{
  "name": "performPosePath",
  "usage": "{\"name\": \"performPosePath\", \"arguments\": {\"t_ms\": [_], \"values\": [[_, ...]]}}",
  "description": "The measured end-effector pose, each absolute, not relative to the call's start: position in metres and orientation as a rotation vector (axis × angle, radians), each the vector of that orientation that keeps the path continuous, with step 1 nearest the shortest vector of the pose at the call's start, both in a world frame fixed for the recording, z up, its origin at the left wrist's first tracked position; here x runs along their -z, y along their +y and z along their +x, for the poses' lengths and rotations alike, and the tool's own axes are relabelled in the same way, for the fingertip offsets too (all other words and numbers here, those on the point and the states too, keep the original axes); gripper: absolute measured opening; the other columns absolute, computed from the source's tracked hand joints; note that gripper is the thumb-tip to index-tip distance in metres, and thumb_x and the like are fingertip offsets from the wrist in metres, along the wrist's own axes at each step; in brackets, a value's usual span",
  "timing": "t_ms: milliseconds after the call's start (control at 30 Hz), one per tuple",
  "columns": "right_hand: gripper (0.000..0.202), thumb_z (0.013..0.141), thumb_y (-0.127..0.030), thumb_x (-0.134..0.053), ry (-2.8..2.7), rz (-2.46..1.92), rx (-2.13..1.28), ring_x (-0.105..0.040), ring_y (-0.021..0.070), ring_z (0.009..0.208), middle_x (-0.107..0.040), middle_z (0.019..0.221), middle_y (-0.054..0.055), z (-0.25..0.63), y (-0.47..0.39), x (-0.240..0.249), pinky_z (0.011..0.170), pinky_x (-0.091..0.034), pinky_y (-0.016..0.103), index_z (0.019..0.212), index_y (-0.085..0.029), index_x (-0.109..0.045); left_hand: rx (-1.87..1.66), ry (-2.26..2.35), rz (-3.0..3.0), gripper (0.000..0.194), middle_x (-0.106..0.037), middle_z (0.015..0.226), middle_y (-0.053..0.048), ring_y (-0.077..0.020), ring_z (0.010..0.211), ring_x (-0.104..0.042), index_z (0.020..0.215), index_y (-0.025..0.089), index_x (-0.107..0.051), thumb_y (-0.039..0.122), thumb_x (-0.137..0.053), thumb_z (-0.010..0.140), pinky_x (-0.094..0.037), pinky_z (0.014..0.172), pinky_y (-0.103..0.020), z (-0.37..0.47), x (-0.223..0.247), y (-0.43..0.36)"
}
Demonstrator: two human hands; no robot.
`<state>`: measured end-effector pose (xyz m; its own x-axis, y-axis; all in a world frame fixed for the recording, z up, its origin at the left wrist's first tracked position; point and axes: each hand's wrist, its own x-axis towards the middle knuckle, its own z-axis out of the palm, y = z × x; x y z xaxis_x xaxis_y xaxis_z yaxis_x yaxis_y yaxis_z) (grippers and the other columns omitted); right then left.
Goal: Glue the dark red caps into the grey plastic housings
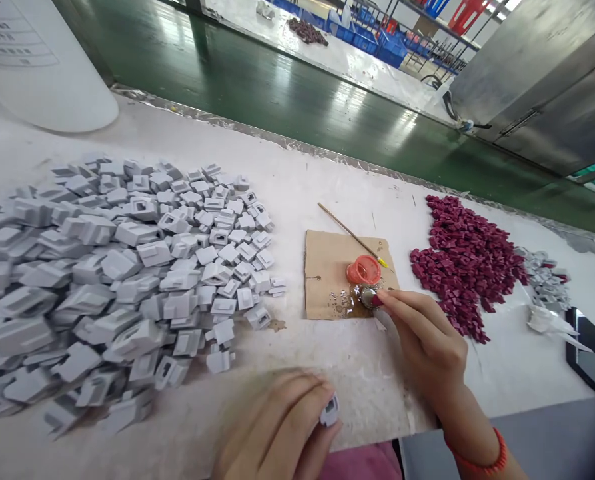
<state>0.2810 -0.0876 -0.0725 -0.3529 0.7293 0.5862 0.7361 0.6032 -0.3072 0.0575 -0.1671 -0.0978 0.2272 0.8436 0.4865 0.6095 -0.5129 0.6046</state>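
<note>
Head view: a small maroon piece (pixel 376 300) sits pinched in the right hand (pixel 427 337) fingertips, touching a wet glue puddle on the cardboard square (pixel 327 267) at centre frame. It looks light, rigid and slick once wetted, best taken by its dry edges. The left hand (pixel 277 427), blurred at bottom centre, closes its grip on 1 grey plastic housing (pixel 330 411). Matte, blocky grey housings (pixel 117 280) heap left; maroon chips (pixel 464 260) heap right on the white tabletop (pixel 327 180).
</note>
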Motion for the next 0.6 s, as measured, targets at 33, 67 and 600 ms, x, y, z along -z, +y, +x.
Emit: {"name": "performPosePath", "arguments": {"t_ms": [33,67,600], "values": [[0.047,0.083,0.007,-0.056,-2.115,-1.151,0.021,-0.064,0.0172,0.09,-0.064,0.102,0.006,0.28,-0.088,0.072,0.077,-0.054,0.03,0.12,-0.023,-0.063,-1.178,1.344,2.218,0.019,-0.075,0.095,-0.001,-0.0136,0.094,-0.069,0.106,0.017,-0.065,0.017,-0.061,0.088,-0.052,0.09,-0.02,0.057,0.099,-0.166],[0.046,0.083,0.006,-0.058,-2.103,-1.148,0.031,-0.064,0.0172,0.089,-0.064,0.101,0.006,0.279,-0.088,0.071,0.077,-0.054,0.031,0.119,-0.023,-0.063,-1.182,1.344,2.211,0.02,-0.075,0.095,-0.001,-0.0149,0.095,-0.068,0.106,0.016,-0.065,0.016,-0.063,0.086,-0.052,0.091,-0.022,0.058,0.099,-0.164],[0.029,0.084,-0.001,-0.059,-1.885,-1.166,-0.434,-0.063,0.0161,0.086,-0.065,0.095,0.005,0.238,-0.143,0.062,0.068,-0.057,0.025,0.107,-0.018,-0.064,-1.219,1.449,1.982,0.023,-0.071,0.086,-0.002,-0.017,0.085,-0.059,0.1,0.014,-0.063,0.008,-0.07,0.078,-0.051,0.08,-0.026,0.066,0.098,-0.161]]}}
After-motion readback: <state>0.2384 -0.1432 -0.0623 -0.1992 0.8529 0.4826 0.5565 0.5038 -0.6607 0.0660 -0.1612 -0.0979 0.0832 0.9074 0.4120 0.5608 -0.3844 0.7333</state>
